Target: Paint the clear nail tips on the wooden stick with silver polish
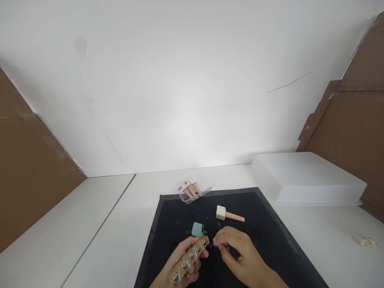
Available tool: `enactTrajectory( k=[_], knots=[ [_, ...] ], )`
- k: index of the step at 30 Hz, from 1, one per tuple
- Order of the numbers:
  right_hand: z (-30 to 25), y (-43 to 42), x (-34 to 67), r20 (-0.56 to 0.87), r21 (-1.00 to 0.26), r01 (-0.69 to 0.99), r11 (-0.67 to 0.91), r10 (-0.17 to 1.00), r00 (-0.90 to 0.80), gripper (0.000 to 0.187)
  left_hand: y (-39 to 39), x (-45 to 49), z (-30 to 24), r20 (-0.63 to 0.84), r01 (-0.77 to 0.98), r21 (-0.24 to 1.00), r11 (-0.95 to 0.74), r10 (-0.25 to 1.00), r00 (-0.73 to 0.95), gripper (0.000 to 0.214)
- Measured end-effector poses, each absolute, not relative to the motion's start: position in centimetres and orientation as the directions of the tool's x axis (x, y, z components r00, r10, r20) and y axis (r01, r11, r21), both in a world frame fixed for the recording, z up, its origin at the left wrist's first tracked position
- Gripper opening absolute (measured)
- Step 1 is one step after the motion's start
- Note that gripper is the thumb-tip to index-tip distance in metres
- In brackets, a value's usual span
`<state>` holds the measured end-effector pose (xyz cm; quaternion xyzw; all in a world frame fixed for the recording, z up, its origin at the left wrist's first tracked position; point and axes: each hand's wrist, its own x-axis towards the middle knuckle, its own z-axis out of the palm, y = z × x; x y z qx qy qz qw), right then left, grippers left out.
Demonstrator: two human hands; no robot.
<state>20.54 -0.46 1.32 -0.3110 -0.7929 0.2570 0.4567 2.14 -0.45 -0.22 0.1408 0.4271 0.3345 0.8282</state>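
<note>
My left hand (193, 262) is wrapped round a narrow wooden strip (188, 260) and holds it at a slant. A row of several round metal studs with clear, shiny pieces like nail tips runs along its upper face. My right hand (237, 250) is close by on the right, with thumb and forefinger pinched together near the strip's far end. Something small and shiny seems to show at those fingertips, too small to name. Just beyond the strip lies a small teal square object (197, 229), apart from both hands.
A white square bottle with a long pink handle (221, 213) lies on the black mat (250, 200). Behind it, a clear tray (207, 187) holds similar bottles. A white box (312, 180) stands at right, near small beige rings (363, 242). Brown cardboard panels (357, 120) flank the white table.
</note>
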Motion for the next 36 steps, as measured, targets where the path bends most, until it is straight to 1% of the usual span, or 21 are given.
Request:
enactTrajectory(
  k=[8,14,21,26,29,36],
  knots=[
    [0.9,-0.3,20.7,0.599,-0.688,0.238,0.686,0.722,-0.346,0.026,-0.4,1.9,-0.6,-0.614,-0.438,0.496,0.749,0.660,0.433,0.022],
    [1.0,-0.3,20.6,0.615,-0.682,0.205,0.702,0.703,-0.358,0.028,-0.3,1.7,-1.3,-0.591,-0.450,0.497,0.742,0.669,0.451,0.020],
    [1.2,-0.3,20.6,0.577,-0.689,0.241,0.683,0.719,-0.387,0.025,-0.2,1.5,-2.4,-0.555,-0.470,0.512,0.719,0.695,0.458,0.021],
    [1.5,-0.4,20.5,0.564,-0.695,0.250,0.674,0.727,-0.392,0.025,-0.2,1.6,-2.1,-0.574,-0.455,0.514,0.727,0.686,0.448,0.021],
    [1.4,-0.4,20.5,0.576,-0.692,0.244,0.679,0.723,-0.382,0.024,-0.2,1.6,-1.9,-0.562,-0.462,0.518,0.720,0.694,0.450,0.021],
    [1.0,-0.2,20.7,0.608,-0.682,0.247,0.688,0.722,-0.331,0.023,-0.3,1.7,-1.3,-0.591,-0.446,0.502,0.741,0.670,0.449,0.023]
  ],
)
